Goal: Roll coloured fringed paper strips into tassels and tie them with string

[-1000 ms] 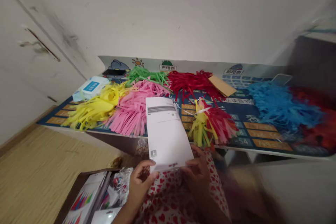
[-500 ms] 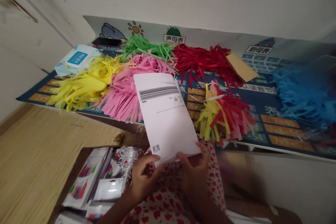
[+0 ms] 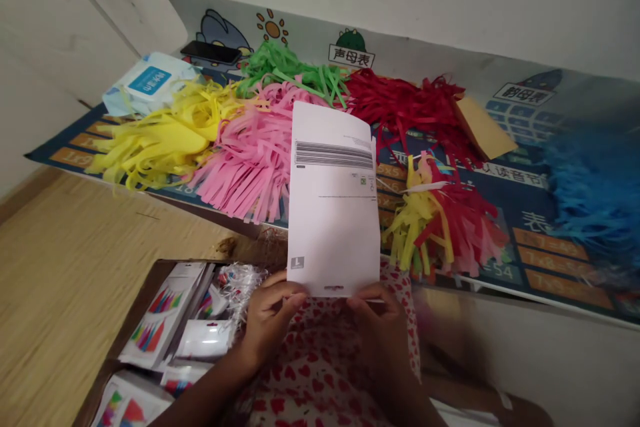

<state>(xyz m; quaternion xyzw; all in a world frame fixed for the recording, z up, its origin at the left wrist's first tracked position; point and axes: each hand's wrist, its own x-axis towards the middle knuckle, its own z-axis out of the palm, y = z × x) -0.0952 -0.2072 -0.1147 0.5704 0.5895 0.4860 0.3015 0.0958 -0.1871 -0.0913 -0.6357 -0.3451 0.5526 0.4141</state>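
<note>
A white printed card point(image 3: 333, 233) with a barcode and a hang slot along its near edge stands tilted up over my lap. My left hand point(image 3: 273, 310) pinches its near left corner between thumb and fingers. At the near right corner, my right hand point(image 3: 380, 313) grips it the same way. Behind the card lie pink paper strips point(image 3: 245, 167), partly hidden by it. To its right sits a mixed tassel point(image 3: 445, 213) of yellow, red and pink strips, tied with a white band.
Yellow point(image 3: 165, 133), green point(image 3: 290, 73), red point(image 3: 405, 103) and blue strips point(image 3: 595, 187) lie on the table mat point(image 3: 525, 267). A wipes pack point(image 3: 150, 83), a phone point(image 3: 210, 51) and a tan card point(image 3: 485, 127) lie there too. An open box point(image 3: 120, 330) of packaged cards stands below left.
The card has turned from a slant to nearly straight, and its hang slot now shows. My left hand has closed on its near left corner; my right hand has shifted slightly along the edge.
</note>
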